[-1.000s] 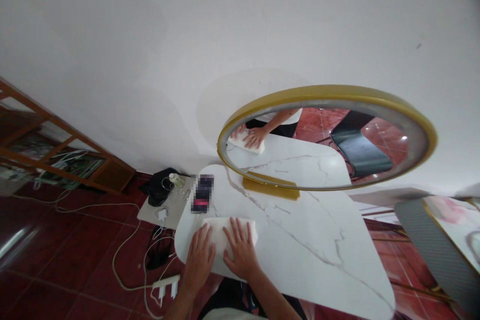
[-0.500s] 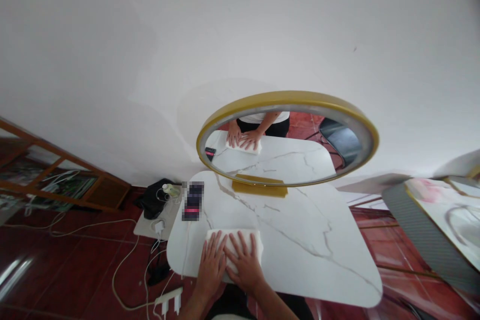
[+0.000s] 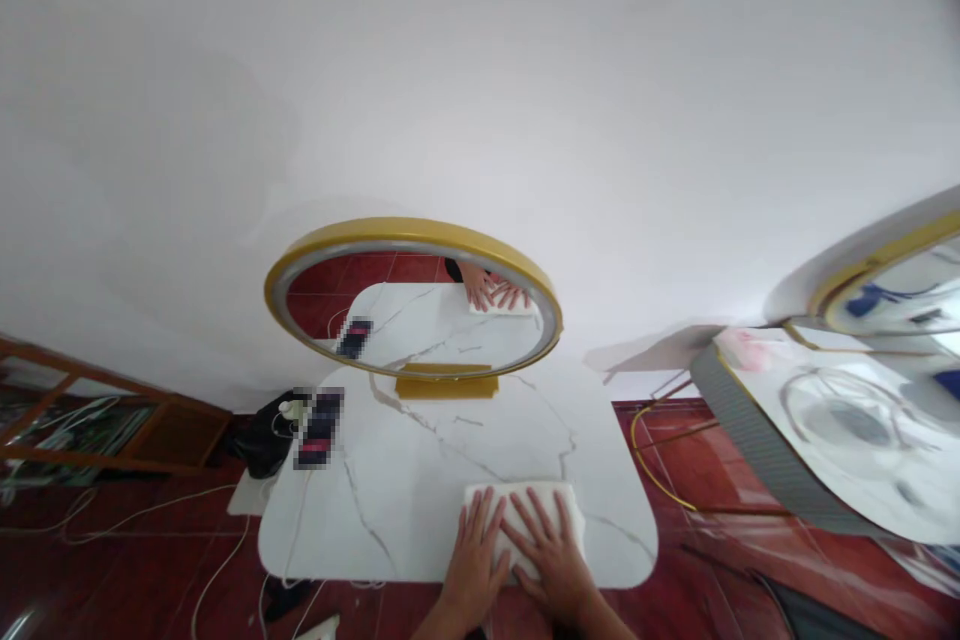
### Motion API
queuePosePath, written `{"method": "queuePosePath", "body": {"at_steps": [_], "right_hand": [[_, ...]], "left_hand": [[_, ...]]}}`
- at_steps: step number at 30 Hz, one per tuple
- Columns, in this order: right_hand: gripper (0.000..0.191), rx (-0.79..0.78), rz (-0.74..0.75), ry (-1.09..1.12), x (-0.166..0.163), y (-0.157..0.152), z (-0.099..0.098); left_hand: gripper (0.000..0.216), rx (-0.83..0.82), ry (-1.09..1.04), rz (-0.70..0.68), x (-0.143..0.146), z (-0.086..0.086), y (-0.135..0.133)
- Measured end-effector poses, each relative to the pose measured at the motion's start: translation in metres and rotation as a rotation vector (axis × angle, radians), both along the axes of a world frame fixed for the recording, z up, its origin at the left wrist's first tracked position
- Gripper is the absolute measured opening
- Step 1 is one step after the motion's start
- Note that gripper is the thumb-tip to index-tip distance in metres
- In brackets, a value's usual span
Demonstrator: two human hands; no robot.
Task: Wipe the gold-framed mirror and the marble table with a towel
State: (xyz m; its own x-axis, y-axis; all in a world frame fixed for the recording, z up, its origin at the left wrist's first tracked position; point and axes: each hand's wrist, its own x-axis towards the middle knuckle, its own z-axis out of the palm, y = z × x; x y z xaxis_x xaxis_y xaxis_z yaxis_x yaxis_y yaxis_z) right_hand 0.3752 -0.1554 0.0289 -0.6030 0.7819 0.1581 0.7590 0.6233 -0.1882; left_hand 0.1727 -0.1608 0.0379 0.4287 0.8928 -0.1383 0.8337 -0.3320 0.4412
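Gold-rimmed mirror (image 3: 412,325), phone (image 3: 319,427), black bag (image 3: 262,442)

Bare marble tabletop (image 3: 420,480) — phone (image 3: 319,427) at left, mirror base (image 3: 446,386) behind

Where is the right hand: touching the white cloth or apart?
Touching. The head view shows the right hand lying flat on the white cloth, fingers spread over it.

I have one view, worn on the head, looking forward and down across the marble table (image 3: 420,490) from its near edge. It sits close: the left hand (image 3: 472,565) and right hand (image 3: 555,560) reach the frame's bottom. Beyond the table's far edge rises the wall (image 3: 480,70).
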Motion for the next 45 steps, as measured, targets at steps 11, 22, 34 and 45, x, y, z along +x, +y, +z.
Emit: {"method": "queuePosePath", "body": {"at_steps": [11, 22, 34, 45], "right_hand": [[0.064, -0.011, -0.11, 0.041, 0.141, -0.007, -0.005], [0.067, -0.086, -0.08, 0.129, 0.149, 0.013, -0.004], [0.067, -0.094, -0.124, 0.116, 0.158, 0.108, 0.002], [0.072, -0.074, -0.225, 0.069, 0.153, 0.195, 0.0]], "left_hand": [[0.07, 0.083, -0.002, -0.054, 0.14, -0.017, 0.005], [0.061, 0.206, 0.151, -0.049, 0.149, -0.021, 0.018], [0.061, 0.29, 0.166, -0.007, 0.169, -0.022, 0.112], [0.059, 0.321, 0.16, 0.017, 0.176, -0.028, 0.204]]}}
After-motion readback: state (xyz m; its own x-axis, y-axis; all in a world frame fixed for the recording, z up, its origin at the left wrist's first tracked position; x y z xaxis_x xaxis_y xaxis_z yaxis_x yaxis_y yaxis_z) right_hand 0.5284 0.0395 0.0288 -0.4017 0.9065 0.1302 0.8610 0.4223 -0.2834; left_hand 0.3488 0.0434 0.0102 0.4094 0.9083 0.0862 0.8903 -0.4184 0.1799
